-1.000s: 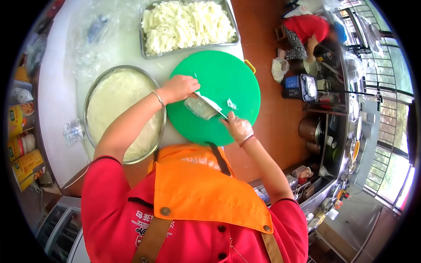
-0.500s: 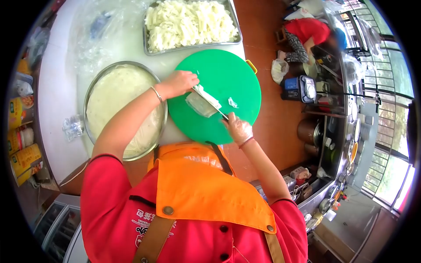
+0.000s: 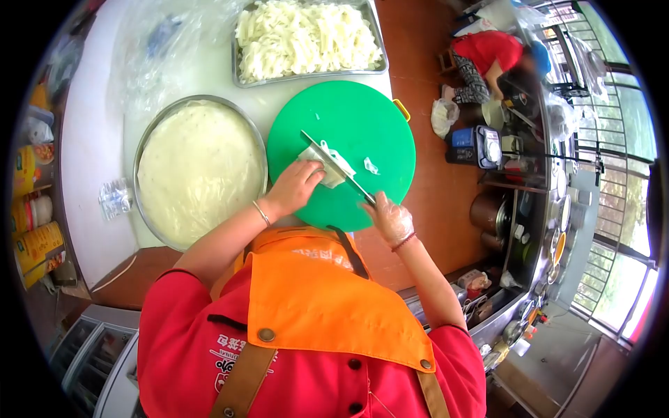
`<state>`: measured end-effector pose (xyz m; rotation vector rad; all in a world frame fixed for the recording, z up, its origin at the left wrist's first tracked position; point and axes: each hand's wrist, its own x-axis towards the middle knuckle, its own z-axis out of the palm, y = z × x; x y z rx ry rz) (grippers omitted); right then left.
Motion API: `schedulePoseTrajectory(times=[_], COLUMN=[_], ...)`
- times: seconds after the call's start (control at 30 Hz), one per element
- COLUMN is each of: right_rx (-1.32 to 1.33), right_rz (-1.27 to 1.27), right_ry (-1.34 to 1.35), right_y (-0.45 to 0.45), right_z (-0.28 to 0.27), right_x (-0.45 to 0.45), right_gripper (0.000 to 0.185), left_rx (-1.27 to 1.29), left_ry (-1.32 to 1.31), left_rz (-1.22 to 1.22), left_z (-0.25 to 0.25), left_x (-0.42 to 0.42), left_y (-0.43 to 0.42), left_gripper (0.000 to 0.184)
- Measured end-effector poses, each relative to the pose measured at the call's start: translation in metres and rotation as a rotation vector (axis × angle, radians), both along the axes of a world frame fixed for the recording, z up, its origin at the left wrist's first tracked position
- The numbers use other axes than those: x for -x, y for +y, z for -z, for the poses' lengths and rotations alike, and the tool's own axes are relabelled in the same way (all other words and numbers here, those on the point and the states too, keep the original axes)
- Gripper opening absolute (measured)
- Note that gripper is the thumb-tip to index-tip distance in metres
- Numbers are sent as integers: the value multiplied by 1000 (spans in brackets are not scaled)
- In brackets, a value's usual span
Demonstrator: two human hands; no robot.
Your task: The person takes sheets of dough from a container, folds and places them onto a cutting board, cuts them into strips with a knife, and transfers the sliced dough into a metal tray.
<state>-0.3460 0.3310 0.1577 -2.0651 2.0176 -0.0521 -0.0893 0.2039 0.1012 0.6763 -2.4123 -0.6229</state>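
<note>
My right hand (image 3: 391, 217), in a clear plastic glove, is closed round the handle of a kitchen knife (image 3: 350, 180). The blade slants up and left across a pale, folded noodle sheet (image 3: 334, 177) on the round green cutting board (image 3: 362, 118). With its fingers bent, my left hand (image 3: 297, 187) presses on the sheet's near left side, left of the blade. White cut strips lie just beyond the blade, and a small white scrap (image 3: 371, 166) sits to the right on the board.
A metal tray (image 3: 313, 77) heaped with pale strips stands beyond the board. To the left is a round metal pan (image 3: 265, 157) with a pale sheet. Crumpled clear plastic (image 3: 157, 49) covers the table's far left. A person in red (image 3: 488, 50) sits at the right.
My left hand has moved from the blade's far end toward me, onto the folded sheet. The knife has shifted slightly, its blade now across the sheet; my right hand still grips it.
</note>
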Motion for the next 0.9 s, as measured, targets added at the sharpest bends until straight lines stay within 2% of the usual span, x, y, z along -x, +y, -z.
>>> schedulePoseTrajectory(times=[0.17,0.27,0.37,0.4,0.5,0.6,0.7,0.8,0.9], right_rx=[13,29,-32,20,88,88,-70,-85,65], right_rz=[-94,-73,-2,-17,-49,-28,39,115,34], right_ry=[62,138,81,79,116,42,13,-23,-51], right_y=[-1,-4,-31,-38,-33,-1,14,7,-1], right_z=[1,21,39,42,40,43,20,24,12], right_x=[6,0,-27,-32,-32,-6,0,-4,-7], right_gripper=[40,41,43,43,43,43,40,38,39], left_rx=[26,38,33,28,59,91,89,107,20], left_ry=[-89,-145,-171,-181,-206,-185,-171,-117,-58], left_rz=[-21,2,21,24,48,46,81,128,96], left_z=[18,20,20,21,20,20,23,24,18], left_x=[5,5,5,4,0,-1,0,4,1], left_y=[4,0,-7,-9,-10,-10,-6,2,6], left_gripper=[32,33,34,34,33,32,31,32,32])
